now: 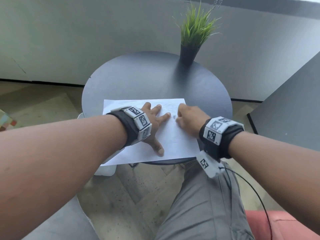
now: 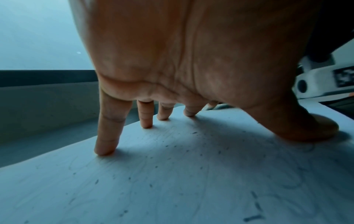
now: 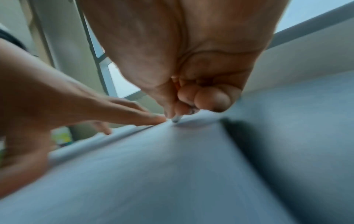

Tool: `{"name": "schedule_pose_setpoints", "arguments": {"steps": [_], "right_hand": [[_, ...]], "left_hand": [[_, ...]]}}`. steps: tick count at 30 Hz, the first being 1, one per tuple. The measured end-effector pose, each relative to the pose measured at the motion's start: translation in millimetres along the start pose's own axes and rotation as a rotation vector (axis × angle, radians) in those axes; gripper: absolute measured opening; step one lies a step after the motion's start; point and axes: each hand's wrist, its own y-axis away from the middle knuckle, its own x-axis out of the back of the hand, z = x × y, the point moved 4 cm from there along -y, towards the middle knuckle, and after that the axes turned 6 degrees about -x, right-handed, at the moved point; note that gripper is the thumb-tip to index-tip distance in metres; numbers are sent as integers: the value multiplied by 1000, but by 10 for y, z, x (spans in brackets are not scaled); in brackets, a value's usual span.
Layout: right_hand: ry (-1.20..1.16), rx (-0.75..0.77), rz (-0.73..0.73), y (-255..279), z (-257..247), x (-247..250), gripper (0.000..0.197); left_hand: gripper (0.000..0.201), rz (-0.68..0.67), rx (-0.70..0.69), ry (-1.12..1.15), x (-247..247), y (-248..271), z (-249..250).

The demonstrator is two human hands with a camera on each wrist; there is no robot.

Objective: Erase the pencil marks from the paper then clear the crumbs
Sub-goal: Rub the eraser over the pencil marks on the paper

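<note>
the left hand (image 1: 154, 125) presses spread fingers on the paper (image 1: 174, 142), the right hand (image 1: 190, 118) pinches a small eraser (image 3: 176, 119) onto it, crumbs (image 2: 193, 151) scattered, no readable writing.

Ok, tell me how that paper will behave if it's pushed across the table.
The paper is a single thin sheet, so probably floppy and light. It may skid on the smooth table, which is likely why the left hand presses it flat. Its near edge overhangs the table, so it could droop there.

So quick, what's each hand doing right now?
Left hand: open, fingers spread flat, pressing the paper down.
Right hand: curled, pinching a small eraser against the paper.
</note>
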Motion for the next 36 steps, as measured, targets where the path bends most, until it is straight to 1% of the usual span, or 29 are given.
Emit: {"name": "schedule_pose_setpoints", "arguments": {"steps": [2,3,4,7,8,9,10,12,13,14,16,17,18,19,21,22,23,25,26,27,28,31,32,35,36], "right_hand": [[-39,193,-100,196,-204,-166,21],[-41,254,-145,250,-241,-202,20],[-41,247,-138,219,-212,-157,18],[-24,30,0,-59,100,38,17],[-12,13,14,-49,149,36,19],[31,68,5,19,110,11,20],[65,166,-25,100,39,-56,23],[81,363,-136,326,-102,-183,22],[74,375,-151,345,-97,-172,19],[60,312,-124,264,-26,-119,17],[2,118,-30,76,169,-17,16],[-7,62,-7,54,214,-12,18],[35,87,-5,96,181,-28,20],[84,161,-29,153,102,-84,22],[111,355,-157,360,-84,-213,22],[108,388,-196,391,-86,-223,19],[86,352,-169,334,-34,-171,17],[23,138,-46,134,175,-20,15],[2,61,-8,97,253,7,17],[10,54,-5,131,240,1,19],[47,113,-28,197,157,-37,19],[91,368,-143,451,-97,-223,19],[83,360,-148,427,-72,-184,20],[17,93,-46,154,187,-19,21],[33,60,-28,148,211,-18,20]], "left_hand": [[137,12,-6,5,7,3,8],[136,17,-8,10,10,-4,8],[135,19,-11,10,12,-5,10],[134,22,-9,-9,6,-17,8],[133,19,-6,-14,4,-18,7],[132,14,-6,-13,5,-22,9],[131,11,-9,-10,10,-20,16],[128,12,-17,-13,25,-31,26],[128,12,-19,-11,31,-41,28],[128,12,-22,-6,38,-50,32],[129,6,-17,-2,39,-60,30],[129,0,-14,-5,34,-58,25],[130,-1,-13,-7,34,-55,27],[130,-1,-14,-8,35,-53,29],[130,3,-11,-18,34,-54,32],[129,4,-8,-21,38,-56,33],[129,3,-7,-19,42,-60,36],[129,-4,-4,-9,39,-63,30],[129,-9,-2,-7,33,-59,26],[130,-12,-2,-8,33,-57,24],[130,-13,-3,-10,34,-58,24],[131,-3,0,-19,27,-77,30],[131,-3,2,-19,26,-81,32],[131,-2,-1,-17,17,-90,23],[131,2,-4,-18,13,-93,19]]}}
